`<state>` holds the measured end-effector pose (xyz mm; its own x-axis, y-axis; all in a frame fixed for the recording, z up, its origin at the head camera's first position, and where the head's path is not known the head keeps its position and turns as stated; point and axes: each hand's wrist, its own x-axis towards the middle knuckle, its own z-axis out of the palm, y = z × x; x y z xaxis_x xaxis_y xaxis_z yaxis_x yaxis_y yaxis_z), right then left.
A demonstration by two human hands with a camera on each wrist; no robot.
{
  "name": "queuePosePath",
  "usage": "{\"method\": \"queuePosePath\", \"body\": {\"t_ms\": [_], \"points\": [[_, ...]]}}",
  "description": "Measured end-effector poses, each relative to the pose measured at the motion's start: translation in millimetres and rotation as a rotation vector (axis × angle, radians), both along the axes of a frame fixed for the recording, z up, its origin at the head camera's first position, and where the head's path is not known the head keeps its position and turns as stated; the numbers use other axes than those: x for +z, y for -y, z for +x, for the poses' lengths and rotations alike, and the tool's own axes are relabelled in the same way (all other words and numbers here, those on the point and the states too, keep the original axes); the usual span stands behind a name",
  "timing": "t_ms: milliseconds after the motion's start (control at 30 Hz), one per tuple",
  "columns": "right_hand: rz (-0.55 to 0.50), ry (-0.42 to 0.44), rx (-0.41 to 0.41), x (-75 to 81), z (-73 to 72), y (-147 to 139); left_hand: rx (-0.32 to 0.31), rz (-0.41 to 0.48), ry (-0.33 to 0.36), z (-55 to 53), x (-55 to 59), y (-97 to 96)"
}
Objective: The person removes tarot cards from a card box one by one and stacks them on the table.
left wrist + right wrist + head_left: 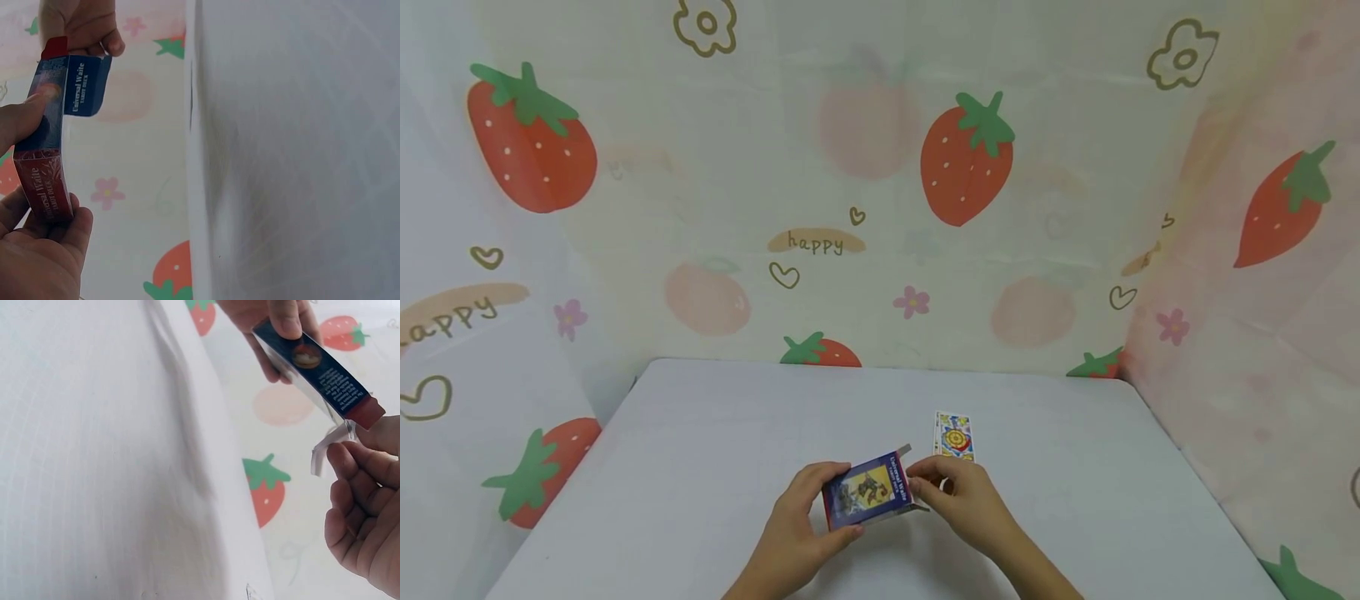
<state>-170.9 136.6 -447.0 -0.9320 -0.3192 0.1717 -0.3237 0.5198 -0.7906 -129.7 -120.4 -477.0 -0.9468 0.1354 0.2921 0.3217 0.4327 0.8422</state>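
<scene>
A blue and red tarot deck box (867, 490) is held over the white table in my left hand (801, 521), thumb along the near edge and fingers at the far edge. The box's printed front faces up, and its end flaps stand open towards the right. At that open end, my right hand (962, 504) pinches the box's edge with curled thumb and forefinger. In the right wrist view, a red tab (365, 412) and a white flap (330, 447) stick out beside these fingertips. What lies inside the box is hidden.
Just beyond my right hand, a colourful card (953, 435) with a round yellow design lies on the white table (737, 417). Cloth walls printed with strawberries (967, 167) and flowers stand behind the table and on both sides.
</scene>
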Motion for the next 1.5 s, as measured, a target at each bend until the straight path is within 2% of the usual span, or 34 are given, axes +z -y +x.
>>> {"method": "queuePosePath", "body": {"t_ms": [200,633,867,1267,1500], "points": [[-0.015,0.021,-0.019,-0.3,0.9,2.0,0.006,-0.007,0.005,0.4,-0.6,-0.5],[0.019,-0.007,-0.028,-0.1,-0.1,1.7,0.009,0.0,-0.012,0.5,0.1,-1.0],[0.047,-0.011,-0.043,1.9,-1.3,-0.5,0.01,-0.003,0.001,0.1,-0.2,-0.8],[0.026,-0.007,-0.061,3.0,-1.7,-3.9,0.025,-0.037,0.011,-0.7,-0.9,-0.9],[0.0,-0.001,-0.084,6.6,-0.9,-4.7,0.022,-0.02,0.027,-1.6,-1.1,-0.6]]}}
